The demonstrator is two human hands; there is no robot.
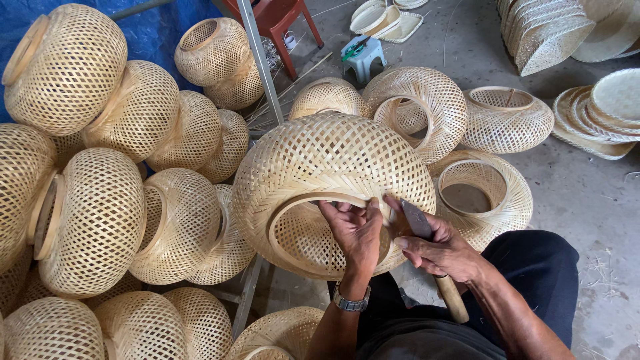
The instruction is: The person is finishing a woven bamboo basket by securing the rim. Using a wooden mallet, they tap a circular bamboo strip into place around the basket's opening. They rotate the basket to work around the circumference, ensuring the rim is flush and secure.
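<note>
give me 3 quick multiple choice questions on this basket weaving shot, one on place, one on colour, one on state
1. Where is the small stool?
A. behind the woven baskets, on the floor
B. on the person's lap
C. atop the left stack

2. What colour is the sheet behind the stacked baskets?
A. red
B. blue
C. white

3. What does the right hand grip?
A. nothing
B. a brush
C. a wooden-handled blade

Answers: 1 A, it stands on the concrete at top centre. 2 B, blue shows between the stacked baskets. 3 C, its fingers wrap the blade at the rim of the big basket, which the left hand grips.
</note>
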